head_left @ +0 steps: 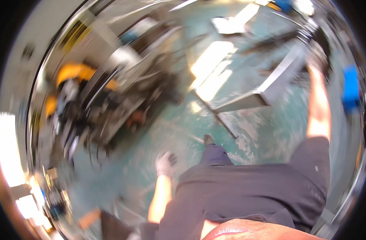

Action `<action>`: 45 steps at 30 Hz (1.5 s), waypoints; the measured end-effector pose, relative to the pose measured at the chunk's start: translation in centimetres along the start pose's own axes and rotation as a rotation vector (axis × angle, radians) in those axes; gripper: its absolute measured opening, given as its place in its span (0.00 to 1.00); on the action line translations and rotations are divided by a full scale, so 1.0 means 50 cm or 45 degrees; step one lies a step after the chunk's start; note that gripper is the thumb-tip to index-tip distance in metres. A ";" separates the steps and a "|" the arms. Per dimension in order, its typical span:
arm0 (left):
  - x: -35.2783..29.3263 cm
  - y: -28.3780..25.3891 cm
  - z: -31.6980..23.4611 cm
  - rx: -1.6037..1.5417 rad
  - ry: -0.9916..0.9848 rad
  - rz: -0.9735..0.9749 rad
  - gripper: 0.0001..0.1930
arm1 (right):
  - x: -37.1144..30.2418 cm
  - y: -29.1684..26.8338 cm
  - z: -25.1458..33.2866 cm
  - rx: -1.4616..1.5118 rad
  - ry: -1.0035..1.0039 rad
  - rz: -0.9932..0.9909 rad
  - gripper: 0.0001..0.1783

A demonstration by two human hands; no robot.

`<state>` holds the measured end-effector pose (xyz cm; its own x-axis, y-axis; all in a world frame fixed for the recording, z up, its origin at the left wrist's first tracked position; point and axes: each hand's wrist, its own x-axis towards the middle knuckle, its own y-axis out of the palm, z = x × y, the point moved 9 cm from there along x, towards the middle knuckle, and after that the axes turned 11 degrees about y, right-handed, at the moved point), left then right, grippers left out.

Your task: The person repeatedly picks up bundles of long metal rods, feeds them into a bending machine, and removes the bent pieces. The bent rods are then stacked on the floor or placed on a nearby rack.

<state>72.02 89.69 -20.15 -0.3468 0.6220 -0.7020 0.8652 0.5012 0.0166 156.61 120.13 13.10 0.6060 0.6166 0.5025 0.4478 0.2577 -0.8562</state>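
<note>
My left hand (165, 163), in a pale glove, hangs low over the floor beside my body. Its fingers are loosely bent, and nothing shows in them. My right arm is stretched far out to the right. The gloved right hand (317, 58) lies against the upper end of a grey metal stand (281, 74), next to a dark rounded part. Motion smears its fingers, so whether they grip the stand cannot be made out. The stand has a long flat silver side and a broad foot toward the middle of the view.
Blurred machinery with yellow parts (77, 74) fills the left side. A thin dark bar or line (217, 116) crosses the worn green floor (267, 132), near bright patches of light. A blue box-like thing (350, 88) is at the far right. My shoe (208, 139) shows ahead.
</note>
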 end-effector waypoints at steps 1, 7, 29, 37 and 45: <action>-0.020 0.000 -0.009 0.001 0.039 0.013 0.13 | -0.023 0.029 -0.038 0.283 -0.080 -0.008 0.30; -0.083 -0.190 0.084 -0.128 0.187 0.020 0.13 | -0.284 -0.120 0.046 0.241 -0.361 0.244 0.31; -0.586 -1.323 0.723 -1.073 0.299 -1.110 0.03 | -2.612 -1.167 0.555 0.192 -2.772 1.932 0.19; -0.899 -1.571 0.785 -1.500 0.341 -1.572 0.06 | -3.191 -1.472 0.262 -0.592 -3.327 2.022 0.27; -1.014 -1.790 1.079 -0.511 0.490 -1.866 0.08 | -3.609 -1.784 -0.077 -0.599 -3.555 2.084 0.31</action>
<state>31.68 -19.14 -24.46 -0.8893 -0.4534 -0.0599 -0.4236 0.8659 -0.2662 9.83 -16.99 -0.77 -0.3291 -0.7278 -0.6017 0.9404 -0.3104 -0.1388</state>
